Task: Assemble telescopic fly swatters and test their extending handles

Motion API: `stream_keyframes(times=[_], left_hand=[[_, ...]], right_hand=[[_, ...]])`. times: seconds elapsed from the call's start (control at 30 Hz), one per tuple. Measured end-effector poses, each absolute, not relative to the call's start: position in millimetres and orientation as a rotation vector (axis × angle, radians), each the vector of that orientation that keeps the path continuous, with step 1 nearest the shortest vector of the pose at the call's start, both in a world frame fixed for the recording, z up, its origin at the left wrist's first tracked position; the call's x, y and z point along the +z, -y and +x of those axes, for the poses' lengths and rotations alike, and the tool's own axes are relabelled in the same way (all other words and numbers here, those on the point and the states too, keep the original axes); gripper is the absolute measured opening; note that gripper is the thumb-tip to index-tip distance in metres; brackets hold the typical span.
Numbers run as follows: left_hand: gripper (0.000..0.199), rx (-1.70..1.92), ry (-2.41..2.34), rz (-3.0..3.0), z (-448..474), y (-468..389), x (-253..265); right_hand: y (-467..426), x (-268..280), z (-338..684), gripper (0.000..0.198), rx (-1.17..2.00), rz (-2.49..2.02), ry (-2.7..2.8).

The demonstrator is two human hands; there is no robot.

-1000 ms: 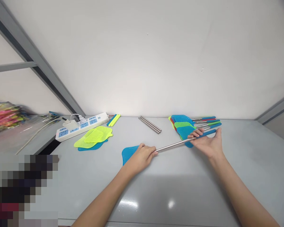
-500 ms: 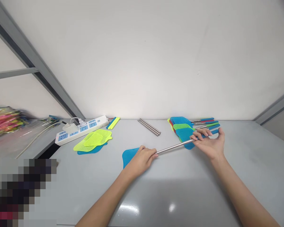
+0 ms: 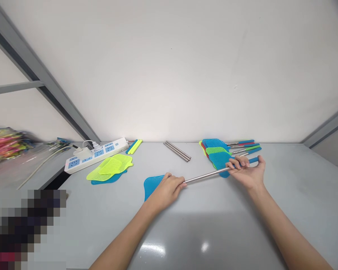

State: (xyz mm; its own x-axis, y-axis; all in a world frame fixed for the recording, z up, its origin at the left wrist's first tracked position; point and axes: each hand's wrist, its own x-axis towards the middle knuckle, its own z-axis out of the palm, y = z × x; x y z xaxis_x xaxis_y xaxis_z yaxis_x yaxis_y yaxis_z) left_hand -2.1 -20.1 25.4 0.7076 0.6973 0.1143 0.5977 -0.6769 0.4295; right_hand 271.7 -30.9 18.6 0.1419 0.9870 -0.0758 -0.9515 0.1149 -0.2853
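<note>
A fly swatter with a blue mesh head, a metal shaft and a blue grip lies slantwise across the middle, held in both hands. My left hand is closed around the joint between head and shaft, covering part of the head. At the other end my right hand has its fingers curled over the blue grip, with the thumb near the tip. Behind that hand lies a pile of fly swatters in blue, green and red, their grips pointing right.
Metal tubes lie near the wall. Left of them are yellow and blue grips, loose swatter heads and a white power strip with plugs. A clear bag of colourful items sits far left on the grey table.
The right hand has shifted very slightly left along with the swatter. Both hands keep their hold; otherwise the view has only drifted a little.
</note>
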Motion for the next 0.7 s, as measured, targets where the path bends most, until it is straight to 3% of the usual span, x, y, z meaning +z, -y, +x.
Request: stream_keyframes(times=[0.7], left_hand=[[0.028, 0.36, -1.02, 2.6, 0.2, 25.7, 22.7]], right_hand=[[29.6, 10.9, 270.4, 0.049, 1.388, -0.316, 0.087]])
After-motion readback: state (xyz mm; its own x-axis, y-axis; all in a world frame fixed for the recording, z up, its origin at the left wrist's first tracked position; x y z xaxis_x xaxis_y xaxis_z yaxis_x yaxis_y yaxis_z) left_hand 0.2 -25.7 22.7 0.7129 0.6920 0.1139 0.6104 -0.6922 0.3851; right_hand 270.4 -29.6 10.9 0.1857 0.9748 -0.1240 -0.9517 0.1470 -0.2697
